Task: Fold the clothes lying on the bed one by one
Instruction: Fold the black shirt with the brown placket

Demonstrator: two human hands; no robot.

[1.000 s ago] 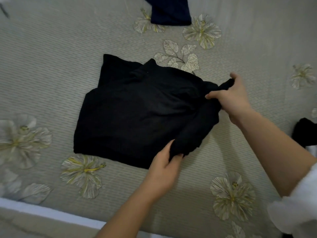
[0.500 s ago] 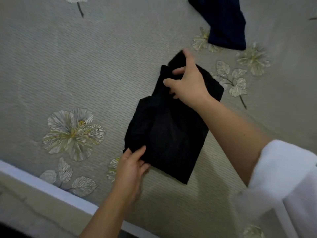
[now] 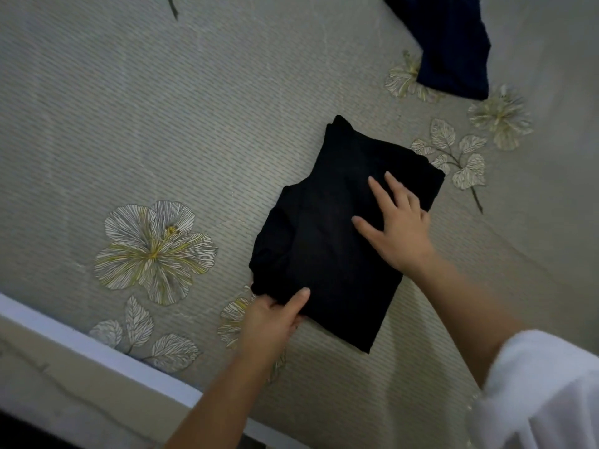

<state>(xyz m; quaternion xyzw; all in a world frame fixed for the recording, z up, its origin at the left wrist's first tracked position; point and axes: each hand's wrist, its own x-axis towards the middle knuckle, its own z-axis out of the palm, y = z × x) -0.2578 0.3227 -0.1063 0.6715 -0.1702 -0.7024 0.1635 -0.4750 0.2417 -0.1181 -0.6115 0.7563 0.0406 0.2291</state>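
A black garment lies folded into a narrow rectangle on the grey flowered bed sheet. My left hand pinches its near left corner, thumb on top and fingers under the cloth. My right hand rests flat on the garment's right half, fingers spread, holding nothing. A dark blue garment lies at the top right, partly cut off by the frame.
The bed's white edge runs diagonally across the lower left, with pale floor beyond it. A white sleeve covers my right upper arm at the lower right. Printed flowers and leaves dot the sheet.
The garment's right side was folded over to the left, making it narrower. My right hand let go of the cloth and now lies flat on it; my left hand stays at the near corner.
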